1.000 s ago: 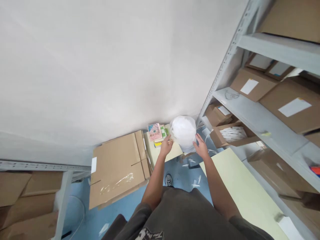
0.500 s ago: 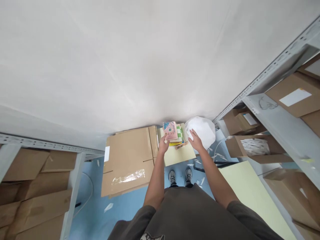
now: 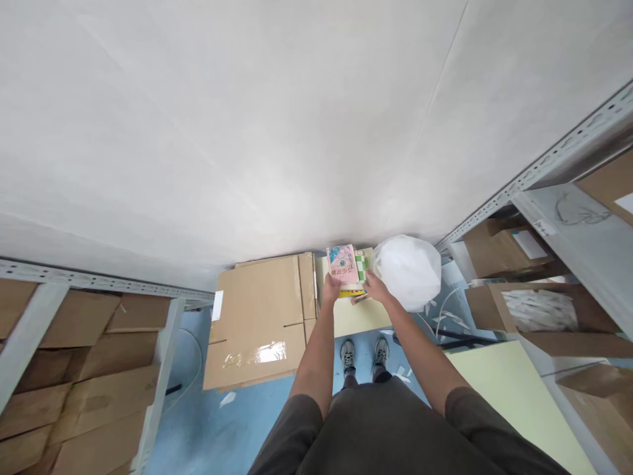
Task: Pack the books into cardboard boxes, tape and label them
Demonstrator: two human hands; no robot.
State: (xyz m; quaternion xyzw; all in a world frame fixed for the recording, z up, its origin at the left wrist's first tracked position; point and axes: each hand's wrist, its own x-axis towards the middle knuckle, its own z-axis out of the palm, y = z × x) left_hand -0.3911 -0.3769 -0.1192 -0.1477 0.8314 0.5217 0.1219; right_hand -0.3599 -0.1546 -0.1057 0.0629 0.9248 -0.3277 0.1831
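Note:
A pink book (image 3: 341, 264) with a blue corner and an eye-like drawing on its cover lies over other printed items on a pale yellow board. My left hand (image 3: 331, 289) grips its lower left corner, thumb on top. Beneath its right side shows a green-and-white checked book (image 3: 361, 267), with a yellow item (image 3: 350, 293) lower down. My right hand (image 3: 376, 288) closes at the lower right edge of the checked book; its fingertips are partly hidden. A small brown wooden-looking piece (image 3: 360, 299) lies just below the stack.
Flattened cardboard boxes (image 3: 262, 316) lie left of the pale yellow board (image 3: 356, 320). A white plastic bag (image 3: 410, 270) bulges at the right, by the wall. Shelves with cartons (image 3: 494, 307) flank both sides. Paper scraps (image 3: 228, 398) lie on the blue floor.
My right hand has moved left, off the white bag, to the edge of the checked book. My left hand stays on the pink book. The whole view has shifted slightly.

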